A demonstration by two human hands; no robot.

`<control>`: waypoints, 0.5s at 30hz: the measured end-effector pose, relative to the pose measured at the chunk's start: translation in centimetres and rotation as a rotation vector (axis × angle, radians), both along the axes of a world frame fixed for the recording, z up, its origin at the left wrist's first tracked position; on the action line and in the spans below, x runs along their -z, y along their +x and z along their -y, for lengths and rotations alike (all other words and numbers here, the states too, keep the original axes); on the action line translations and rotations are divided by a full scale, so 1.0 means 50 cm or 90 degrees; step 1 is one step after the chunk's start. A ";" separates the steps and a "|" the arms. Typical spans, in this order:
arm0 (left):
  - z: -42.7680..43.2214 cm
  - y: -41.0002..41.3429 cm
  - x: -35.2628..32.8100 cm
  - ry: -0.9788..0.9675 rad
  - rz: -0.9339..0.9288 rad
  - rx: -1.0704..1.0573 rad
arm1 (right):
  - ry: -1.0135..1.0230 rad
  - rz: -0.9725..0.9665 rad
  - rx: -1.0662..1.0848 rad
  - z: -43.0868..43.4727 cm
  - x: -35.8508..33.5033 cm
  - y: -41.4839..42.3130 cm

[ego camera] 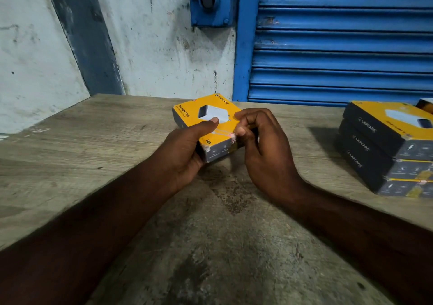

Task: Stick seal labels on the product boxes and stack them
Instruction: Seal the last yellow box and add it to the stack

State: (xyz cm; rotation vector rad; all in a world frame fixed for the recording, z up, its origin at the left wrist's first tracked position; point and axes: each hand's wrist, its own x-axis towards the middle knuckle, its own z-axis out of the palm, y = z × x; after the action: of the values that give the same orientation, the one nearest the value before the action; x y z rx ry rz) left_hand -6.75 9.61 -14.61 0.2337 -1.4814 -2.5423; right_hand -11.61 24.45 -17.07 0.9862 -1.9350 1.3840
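Right fingers: your right hand [264,150] has its fingers curled together; the thumb tip presses on the small seal label [232,136], and the forefinger lies on the top face just above it; so the hand pinches the near right edge of the box [208,110].
Left fingers: your left hand [185,150] grips the same box from the left; the thumb lies flat on the yellow top, and the other fingers are curled below, where I cannot see them.
Box: it is held a little above the table [93,140], tilted, with one corner toward you; the top looks nearly square, so I cannot tell a long axis.
Label: it sits over the edge between the top and the dark side; I judge it is not yet fully rubbed down.
Stack: three finished boxes [384,147] stand on the table to the right, well apart from your hands; your right hand is the nearer one.
Next move: I judge the box must travel to the right and go flat on top of the stack.
Behind: a blue shutter [339,46].
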 end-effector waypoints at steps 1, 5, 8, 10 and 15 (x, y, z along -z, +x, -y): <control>0.003 -0.001 0.001 -0.002 0.007 -0.005 | -0.017 0.013 -0.010 0.000 -0.002 0.001; 0.012 -0.005 0.003 0.004 0.018 -0.032 | -0.007 0.049 -0.033 0.001 0.003 0.000; 0.013 -0.006 0.004 -0.001 0.014 -0.035 | 0.052 0.032 -0.010 0.001 0.010 -0.006; 0.013 -0.007 0.006 -0.006 0.012 -0.034 | 0.064 0.020 -0.015 0.000 0.009 -0.008; 0.013 -0.008 0.009 -0.021 0.006 -0.043 | 0.043 0.062 -0.019 -0.001 0.005 -0.004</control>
State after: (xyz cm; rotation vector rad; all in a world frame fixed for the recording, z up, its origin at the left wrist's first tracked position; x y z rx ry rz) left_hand -7.14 8.98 -15.07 0.2859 -1.4917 -2.4660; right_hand -11.78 24.49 -17.32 1.0003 -2.0584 1.4152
